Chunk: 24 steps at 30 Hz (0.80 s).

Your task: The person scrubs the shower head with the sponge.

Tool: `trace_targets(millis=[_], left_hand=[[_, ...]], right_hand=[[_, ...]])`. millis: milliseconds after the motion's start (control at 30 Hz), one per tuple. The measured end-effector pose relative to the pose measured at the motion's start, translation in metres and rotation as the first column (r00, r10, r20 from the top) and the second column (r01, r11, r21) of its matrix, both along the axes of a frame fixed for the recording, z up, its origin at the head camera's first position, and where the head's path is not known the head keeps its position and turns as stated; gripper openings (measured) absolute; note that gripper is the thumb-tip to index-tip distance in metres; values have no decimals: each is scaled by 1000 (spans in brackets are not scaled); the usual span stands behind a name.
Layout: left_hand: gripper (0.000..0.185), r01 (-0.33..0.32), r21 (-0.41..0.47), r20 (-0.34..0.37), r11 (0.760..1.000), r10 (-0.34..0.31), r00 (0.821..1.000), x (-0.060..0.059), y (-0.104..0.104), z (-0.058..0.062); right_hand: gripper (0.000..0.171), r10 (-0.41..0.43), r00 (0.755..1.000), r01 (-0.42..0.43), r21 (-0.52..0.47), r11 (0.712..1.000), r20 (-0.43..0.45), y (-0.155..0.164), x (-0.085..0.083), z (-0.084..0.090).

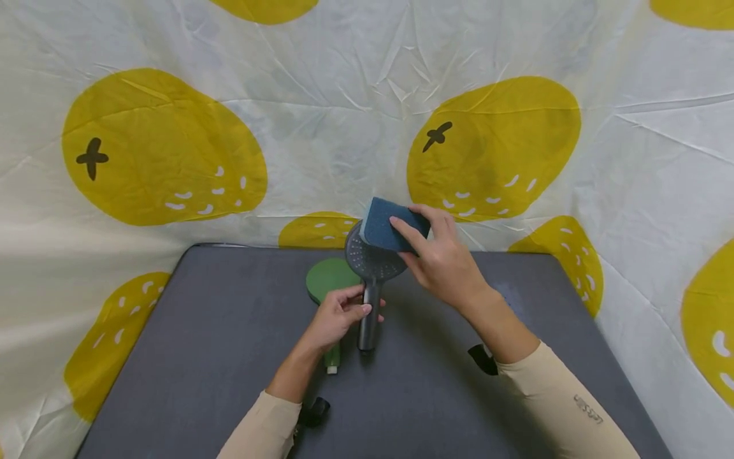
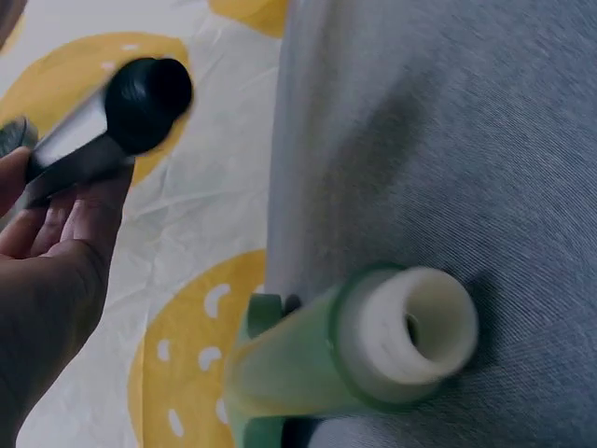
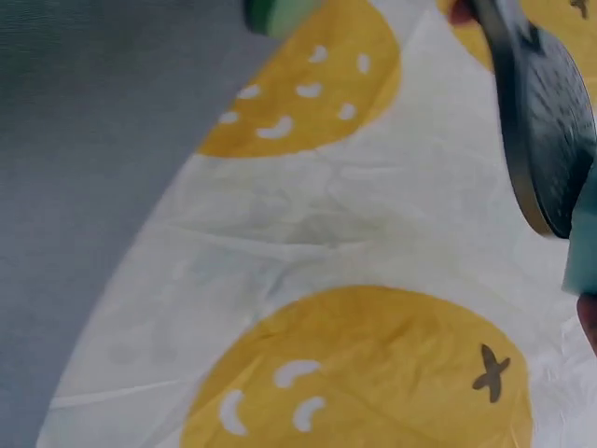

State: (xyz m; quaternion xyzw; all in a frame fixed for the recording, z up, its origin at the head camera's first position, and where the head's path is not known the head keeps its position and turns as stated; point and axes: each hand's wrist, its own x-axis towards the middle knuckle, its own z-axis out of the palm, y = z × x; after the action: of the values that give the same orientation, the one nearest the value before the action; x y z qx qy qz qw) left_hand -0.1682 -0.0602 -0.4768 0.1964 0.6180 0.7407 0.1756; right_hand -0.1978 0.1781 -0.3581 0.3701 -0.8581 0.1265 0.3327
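A dark grey handheld shower head (image 1: 371, 264) is held up over the table, its perforated round face turned toward me. My left hand (image 1: 335, 319) grips its handle between thumb and fingers. In the left wrist view the handle's lower end (image 2: 145, 103) sticks out past the fingers. With thumb and fingertips, my right hand (image 1: 447, 261) pinches a blue sponge (image 1: 387, 223) that covers the upper right of the face. In the right wrist view the sponge's light edge (image 3: 583, 243) appears to meet the face; most of that hand is out of frame there.
Behind the left hand, a green shower head (image 1: 328, 277) with a white-tipped handle (image 2: 298, 364) lies on the dark grey tabletop (image 1: 229, 357). A white cloth (image 1: 332, 146) printed with yellow fruit surrounds the table. Dark straps (image 1: 483, 360) hang near both wrists.
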Motion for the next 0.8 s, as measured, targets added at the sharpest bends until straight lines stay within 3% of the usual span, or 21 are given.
trace_targets(millis=[100,200,400,467,633,800], left_hand=[[50,-1,-31,-14,1000,0,1000,-1,-1,-2],[48,-9,-50,-37,999,7,999,-2,-1,-4],[45,-20,-53,-64,998,17,998,-3,-2,-4],[47,-17,-43,-62,999,15,998,-3,-2,-5],[46,-33,-19,-49,999,32,998,-3,-3,-10],[43,-63,17,-46,998,64,997,-4,-3,-11]], right_hand=[[62,27,998,-27,-14,1000,52,1,-4,13],[61,67,984,-65,-16,998,162,5,-8,26],[57,127,902,-65,-162,985,413,17,-11,38],[55,139,886,-51,-204,978,443,21,-11,35],[57,142,873,-13,-268,963,467,28,-7,17],[64,240,803,38,-448,893,546,25,1,-8]])
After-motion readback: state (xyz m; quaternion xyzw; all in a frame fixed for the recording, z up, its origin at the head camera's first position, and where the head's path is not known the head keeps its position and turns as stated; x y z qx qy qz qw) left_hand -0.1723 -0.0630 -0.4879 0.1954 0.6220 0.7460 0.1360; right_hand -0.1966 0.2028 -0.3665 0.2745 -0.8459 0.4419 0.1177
